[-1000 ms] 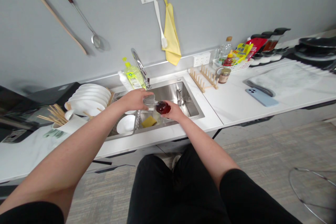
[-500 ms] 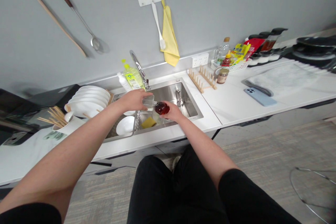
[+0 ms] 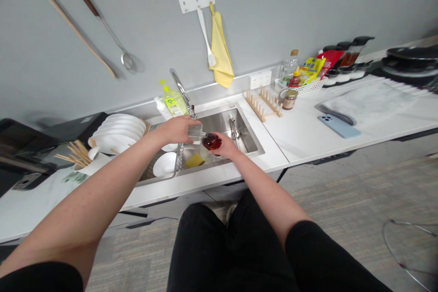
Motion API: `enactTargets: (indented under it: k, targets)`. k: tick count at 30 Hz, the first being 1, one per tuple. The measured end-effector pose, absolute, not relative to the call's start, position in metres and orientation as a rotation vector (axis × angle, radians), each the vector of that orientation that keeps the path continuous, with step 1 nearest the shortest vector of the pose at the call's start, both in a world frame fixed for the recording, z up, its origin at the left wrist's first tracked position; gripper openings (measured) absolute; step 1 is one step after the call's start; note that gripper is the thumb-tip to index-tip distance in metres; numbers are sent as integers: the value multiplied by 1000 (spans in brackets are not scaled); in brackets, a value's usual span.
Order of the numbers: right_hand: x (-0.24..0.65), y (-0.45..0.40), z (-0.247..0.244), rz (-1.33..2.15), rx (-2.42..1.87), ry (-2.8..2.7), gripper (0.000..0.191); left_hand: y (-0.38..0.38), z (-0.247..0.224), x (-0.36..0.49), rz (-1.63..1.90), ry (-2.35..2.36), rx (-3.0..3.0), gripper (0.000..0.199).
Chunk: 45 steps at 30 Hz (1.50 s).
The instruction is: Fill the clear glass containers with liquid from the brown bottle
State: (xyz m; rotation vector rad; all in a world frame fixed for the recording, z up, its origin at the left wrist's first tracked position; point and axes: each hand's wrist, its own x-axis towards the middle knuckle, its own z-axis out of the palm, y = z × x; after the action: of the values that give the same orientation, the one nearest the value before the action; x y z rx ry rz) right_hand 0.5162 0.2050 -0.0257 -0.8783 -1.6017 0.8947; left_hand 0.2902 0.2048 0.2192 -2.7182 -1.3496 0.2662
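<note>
My left hand (image 3: 178, 129) grips a clear, boxy container (image 3: 195, 134), my right hand (image 3: 226, 145) a rounded, dark-red vessel (image 3: 212, 141); I should hold both steady over the silver steel sink (image 3: 252, 138).

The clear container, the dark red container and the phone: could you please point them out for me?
Clear container (image 3: 195, 133), head view: middle of its body.
Dark red container (image 3: 211, 142), head view: its rounded side.
Phone (image 3: 341, 127), head view: middle of its back.

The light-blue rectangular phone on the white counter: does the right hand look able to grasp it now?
Probably not: the right hand holds a rounded, dark-red container, though the phone lies uncovered.
</note>
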Motion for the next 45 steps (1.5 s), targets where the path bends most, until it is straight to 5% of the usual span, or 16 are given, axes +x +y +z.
enactTargets:
  k: [45]
  targets:
    - [518, 205, -26, 896, -850, -1588, 91, 201, 238, 314, 419, -1300, -2649, 91]
